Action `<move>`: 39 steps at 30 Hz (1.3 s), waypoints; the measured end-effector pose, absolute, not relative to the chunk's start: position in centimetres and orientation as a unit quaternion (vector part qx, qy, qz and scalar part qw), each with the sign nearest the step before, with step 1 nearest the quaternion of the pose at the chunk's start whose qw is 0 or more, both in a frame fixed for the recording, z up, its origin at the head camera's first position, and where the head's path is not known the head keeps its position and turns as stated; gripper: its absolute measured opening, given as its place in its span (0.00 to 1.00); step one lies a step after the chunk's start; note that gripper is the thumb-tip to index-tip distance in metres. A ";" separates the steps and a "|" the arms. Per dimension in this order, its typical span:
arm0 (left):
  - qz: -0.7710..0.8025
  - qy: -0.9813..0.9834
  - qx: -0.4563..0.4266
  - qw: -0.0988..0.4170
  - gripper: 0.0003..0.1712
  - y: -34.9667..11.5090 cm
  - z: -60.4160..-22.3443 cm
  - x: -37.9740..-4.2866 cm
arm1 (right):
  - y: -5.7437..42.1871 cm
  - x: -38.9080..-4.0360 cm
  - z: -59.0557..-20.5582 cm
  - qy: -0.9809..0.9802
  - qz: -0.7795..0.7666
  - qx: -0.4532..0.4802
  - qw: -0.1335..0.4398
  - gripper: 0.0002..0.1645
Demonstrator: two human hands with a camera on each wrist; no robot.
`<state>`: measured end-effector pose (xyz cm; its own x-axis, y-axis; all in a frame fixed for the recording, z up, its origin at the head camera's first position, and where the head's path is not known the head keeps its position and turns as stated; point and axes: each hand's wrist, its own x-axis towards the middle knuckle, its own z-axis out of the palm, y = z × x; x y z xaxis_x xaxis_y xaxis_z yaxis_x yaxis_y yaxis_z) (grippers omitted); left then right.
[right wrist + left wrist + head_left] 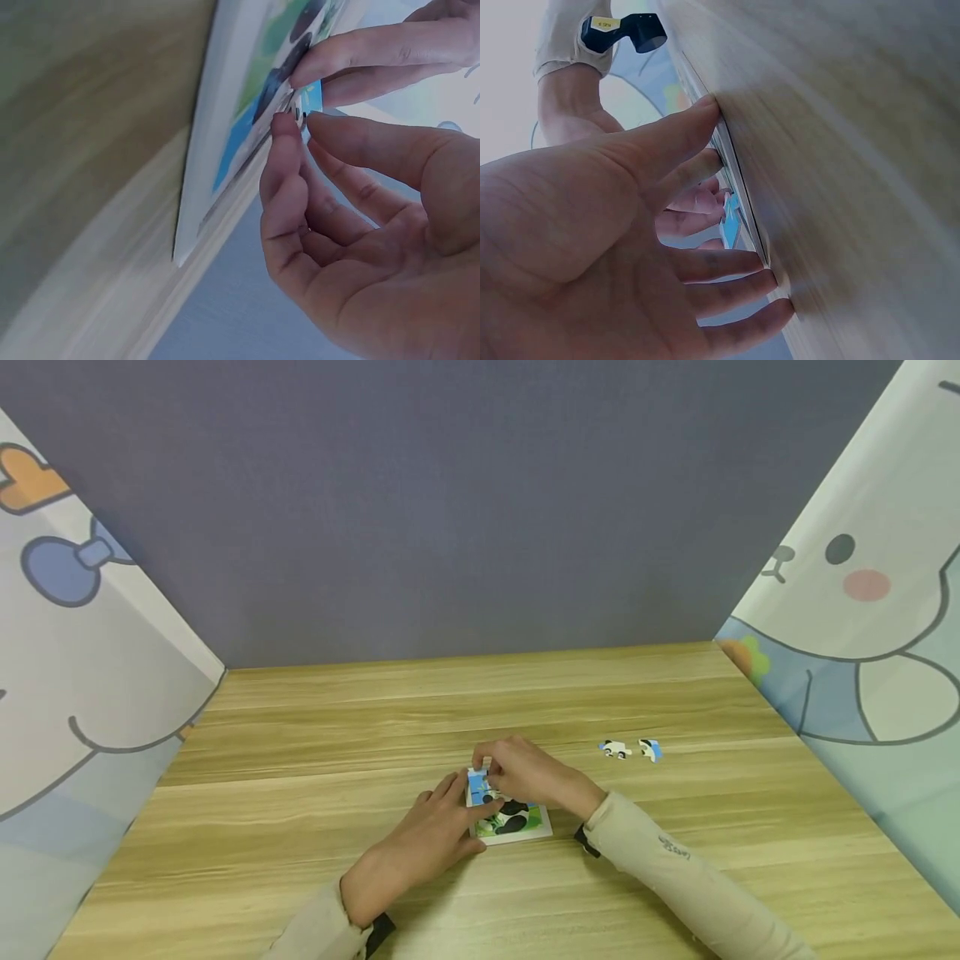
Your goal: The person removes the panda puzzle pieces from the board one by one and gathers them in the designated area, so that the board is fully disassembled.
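Observation:
A small panda jigsaw puzzle point(513, 823) in a white-bordered tray lies flat on the table before me. My left hand point(429, 833) steadies it: the thumb and several fingertips touch the left edge, while the index finger reaches across the picture. Over the upper part of the puzzle, my right hand point(529, 772) pinches a jigsaw piece between thumb and finger. That piece shows blue point(313, 94) in the right wrist view and is tilted up from the board. My fingers hide part of the piece and of the picture below it.
Two loose jigsaw pieces, a left one point(617, 749) and a right one point(651, 750), lie to the right of the puzzle on the wooden table point(300, 727). A grey panel point(465, 527) stands behind, with cartoon-printed panels on both sides.

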<state>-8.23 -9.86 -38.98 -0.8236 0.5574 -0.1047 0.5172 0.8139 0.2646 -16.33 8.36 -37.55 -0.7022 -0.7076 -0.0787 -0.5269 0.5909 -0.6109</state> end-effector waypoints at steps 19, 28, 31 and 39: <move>0.108 0.948 0.288 0.085 0.33 -9.9 -38.9 -8.5 | 8.5 -16.8 -37.9 0.873 -0.319 -0.330 0.165 0.13; 0.106 0.950 0.281 0.091 0.33 -10.0 -39.0 -8.4 | 10.5 -17.1 -37.2 0.873 -0.343 -0.321 0.129 0.10; 0.108 0.949 0.280 0.091 0.33 -10.0 -39.0 -8.4 | 11.4 -17.2 -36.9 0.877 -0.344 -0.314 0.118 0.10; 0.112 0.950 0.277 0.090 0.33 -9.9 -39.0 -8.4 | 13.5 -17.6 -36.6 0.882 -0.350 -0.299 0.100 0.10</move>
<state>-8.36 -9.89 -38.96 -0.8301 0.5470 -0.1085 0.5067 0.8211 0.2626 -17.60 13.50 -36.64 -0.8008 -0.5981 0.0331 -0.4580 0.5757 -0.6774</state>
